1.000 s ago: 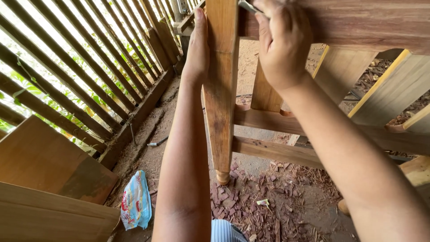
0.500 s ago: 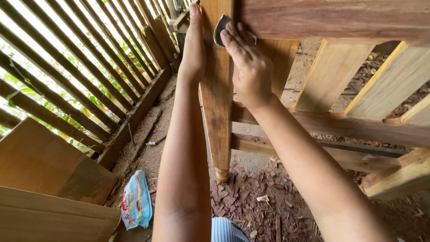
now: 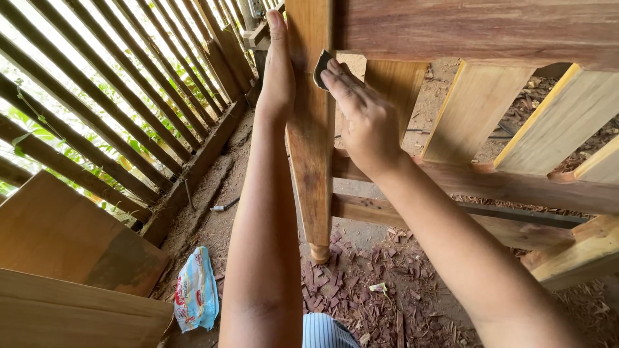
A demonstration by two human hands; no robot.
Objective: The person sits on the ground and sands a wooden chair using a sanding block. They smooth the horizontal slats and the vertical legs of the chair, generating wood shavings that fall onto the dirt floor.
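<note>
— So, what am I looking at from here, biggest thing first?

— I see a slatted wooden furniture frame [image 3: 490, 32], its broad reddish-brown top rail running across the upper picture with pale yellow slats below. Its turned, tapered wooden leg [image 3: 311, 148] hangs down to a small knob over a dirt floor littered with red wood shavings [image 3: 361, 283].

— And the hands?

— The left hand [image 3: 278, 71] lies flat along the leg's left edge, fingers straight and pressed together, steadying it. The right hand [image 3: 364, 119] has its fingers close together, fingertips pressing a small dark piece of sandpaper [image 3: 320, 66] against the leg's right face, just under the rail.

— How far along would you say the sanding is?

— Hard to call. I'd judge the paper sits at the top of the leg, so the lower length down to the knob may yet need passes. Surface smoothness I cannot tell from this view.

— Anything else lying about?

— I see a crumpled blue-and-white plastic packet [image 3: 193, 290] on the ground by the slatted wall.
</note>
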